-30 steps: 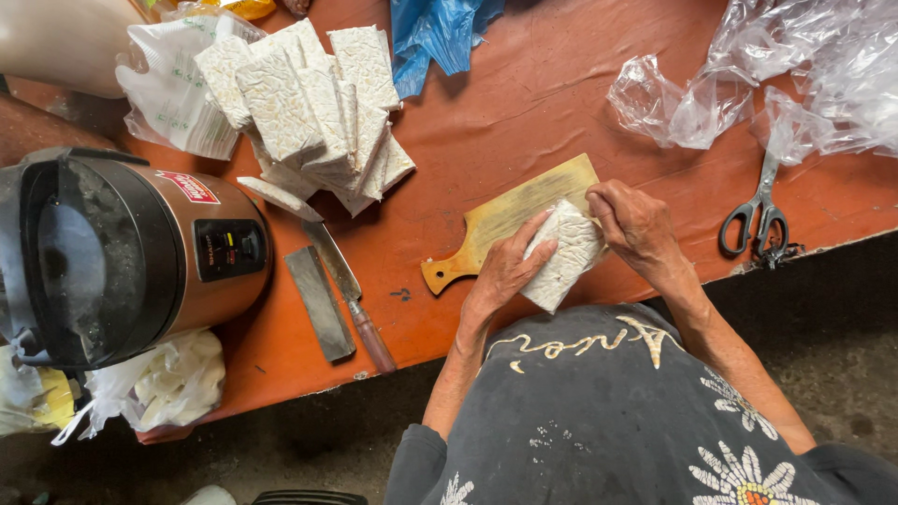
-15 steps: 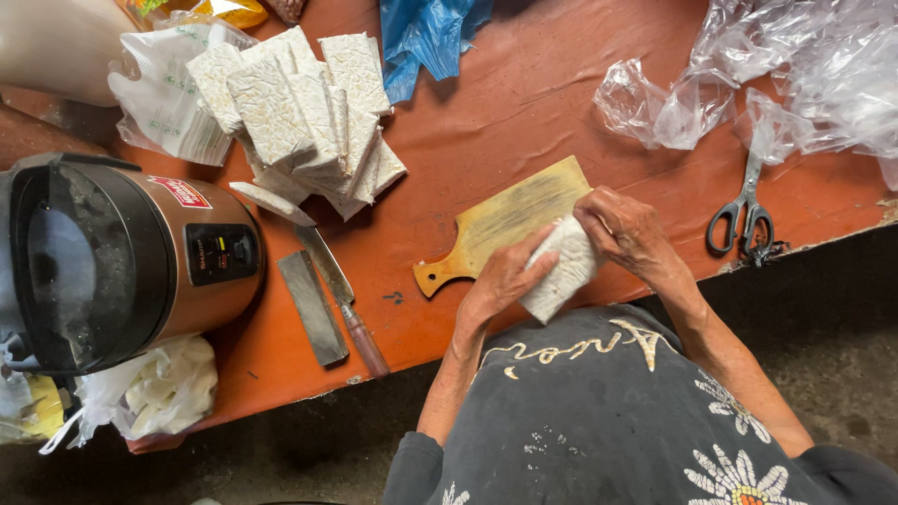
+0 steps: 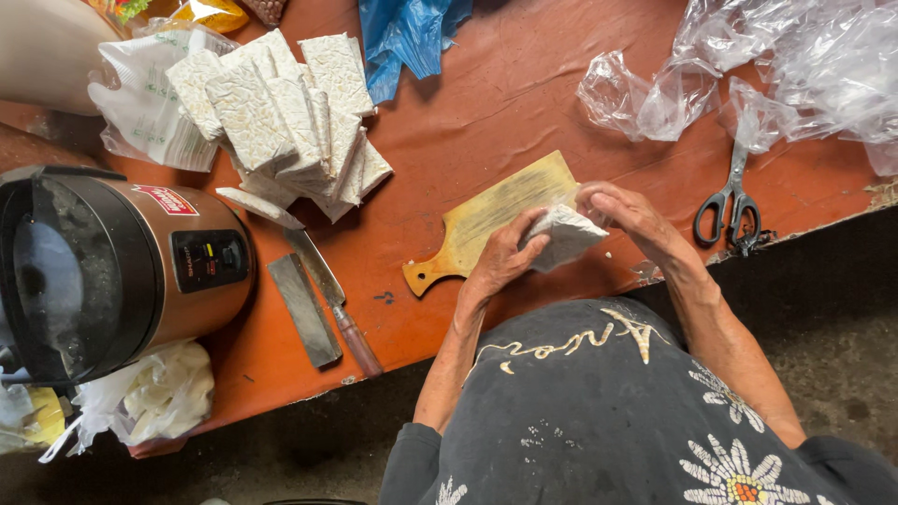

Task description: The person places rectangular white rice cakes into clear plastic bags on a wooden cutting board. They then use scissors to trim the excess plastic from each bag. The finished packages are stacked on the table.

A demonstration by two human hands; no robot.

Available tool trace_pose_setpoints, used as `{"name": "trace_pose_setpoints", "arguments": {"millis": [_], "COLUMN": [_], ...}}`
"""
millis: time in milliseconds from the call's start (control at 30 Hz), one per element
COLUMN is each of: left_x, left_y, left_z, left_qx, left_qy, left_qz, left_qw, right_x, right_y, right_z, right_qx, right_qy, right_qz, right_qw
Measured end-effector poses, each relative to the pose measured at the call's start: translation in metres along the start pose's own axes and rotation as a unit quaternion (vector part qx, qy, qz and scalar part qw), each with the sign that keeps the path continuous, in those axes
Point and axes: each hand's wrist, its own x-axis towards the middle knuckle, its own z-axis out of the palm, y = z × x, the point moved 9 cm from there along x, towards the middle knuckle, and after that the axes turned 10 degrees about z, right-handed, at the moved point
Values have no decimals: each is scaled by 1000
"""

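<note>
My left hand (image 3: 500, 257) and my right hand (image 3: 636, 220) both grip one white, grainy rectangular block (image 3: 566, 238). I hold it just above the near end of a small wooden cutting board (image 3: 491, 210), which lies on the orange table (image 3: 468, 112). My left fingers curl around the block's left edge. My right hand covers its top right corner, where a thin clear film shows. A stack of several similar white blocks (image 3: 290, 112) lies at the back left of the table.
A knife (image 3: 332, 295) and a flat grey bar (image 3: 304, 309) lie left of the board. A metal rice cooker (image 3: 112, 262) stands far left, a white plastic bag (image 3: 150, 393) below it. Scissors (image 3: 730, 210) and crumpled clear bags (image 3: 748, 65) are at the right, a blue bag (image 3: 407, 33) at the back.
Both hands have stayed on the white block and turned it slightly over the board's near end. Everything else on the table is where it was.
</note>
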Motion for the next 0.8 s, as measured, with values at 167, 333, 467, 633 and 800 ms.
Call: {"name": "trace_pose_setpoints", "arguments": {"millis": [167,333,467,633,800], "left_x": [11,-5,-36,-68,-77], "left_y": [-25,-24,-35,-21,-25], "left_z": [1,-25,-28,6,10], "left_qx": [-29,-15,-147,-429,-433], "left_qy": [47,137,239,323,358], "left_qz": [-20,60,-88,-188,-166], "left_qw": [998,989,956,822,811], "right_x": [15,30,23,18,27], "right_y": [-2,-5,-31,-50,-46], "right_z": [1,49,84,103,84], "right_qx": [-125,-315,-571,-626,-597], "right_qy": [23,70,169,200,149], "right_qz": [-92,-175,-292,-358,-270], "right_qw": [988,930,748,663,741]}}
